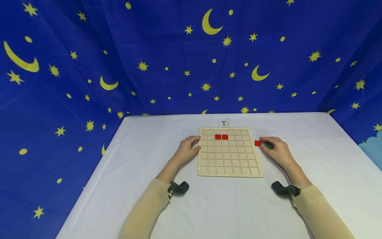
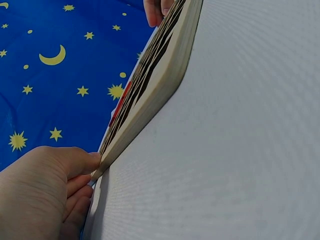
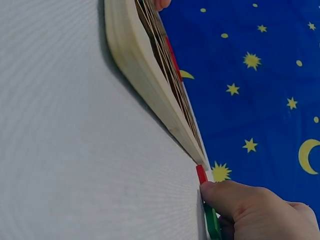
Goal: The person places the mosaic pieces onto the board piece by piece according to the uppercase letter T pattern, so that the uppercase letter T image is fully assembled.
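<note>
A wooden grid board (image 1: 226, 156) lies flat on the table, with two red square tiles (image 1: 221, 137) side by side in its second row from the back. At the board's left edge is my left hand (image 1: 186, 149); its thumb and forefinger touch the rim, spread apart along it. My right hand (image 1: 277, 149), just off the right edge, holds a red tile (image 1: 258, 143) at the tips of thumb and forefinger. Something green (image 1: 268, 145) shows within that hand, and the right wrist view shows it as a green piece (image 3: 212, 220) under the thumb, partly hidden by the fingers.
Behind the board lies a small card (image 1: 223, 123) printed with a grid and a red and green figure. White cloth covers the table (image 1: 229, 209). A blue curtain (image 1: 179, 49) with yellow moons and stars stands along the back and sides.
</note>
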`<action>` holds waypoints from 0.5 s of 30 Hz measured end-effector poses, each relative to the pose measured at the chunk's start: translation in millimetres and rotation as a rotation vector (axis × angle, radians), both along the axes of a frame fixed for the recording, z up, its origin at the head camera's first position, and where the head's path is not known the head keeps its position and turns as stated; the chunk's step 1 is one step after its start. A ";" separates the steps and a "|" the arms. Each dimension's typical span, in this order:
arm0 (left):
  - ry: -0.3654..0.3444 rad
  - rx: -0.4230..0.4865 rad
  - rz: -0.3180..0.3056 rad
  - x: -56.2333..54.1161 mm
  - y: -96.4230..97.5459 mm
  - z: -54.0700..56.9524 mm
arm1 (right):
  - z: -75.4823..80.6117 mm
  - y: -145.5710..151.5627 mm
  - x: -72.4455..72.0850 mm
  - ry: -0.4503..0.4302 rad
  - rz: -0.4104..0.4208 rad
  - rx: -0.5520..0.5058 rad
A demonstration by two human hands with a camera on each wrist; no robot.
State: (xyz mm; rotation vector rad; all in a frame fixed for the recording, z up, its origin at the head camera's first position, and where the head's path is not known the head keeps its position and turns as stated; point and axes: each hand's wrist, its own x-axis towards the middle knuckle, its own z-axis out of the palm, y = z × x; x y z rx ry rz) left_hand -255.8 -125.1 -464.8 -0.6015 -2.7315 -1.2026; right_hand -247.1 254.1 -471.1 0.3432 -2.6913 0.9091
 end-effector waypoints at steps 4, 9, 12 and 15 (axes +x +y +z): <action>-0.001 0.002 0.002 0.0 0.1 -0.1 | -1.6 0.0 -1.4 0.027 0.000 -0.006; -0.016 0.000 0.008 0.4 0.7 -0.9 | -1.8 2.2 -1.2 0.018 -0.018 -0.047; -0.015 0.001 0.010 0.4 1.0 -0.6 | 1.7 3.4 -1.7 0.005 -0.040 -0.089; -0.012 0.000 0.007 -0.1 0.6 0.2 | 8.6 3.2 -2.6 0.000 -0.049 -0.138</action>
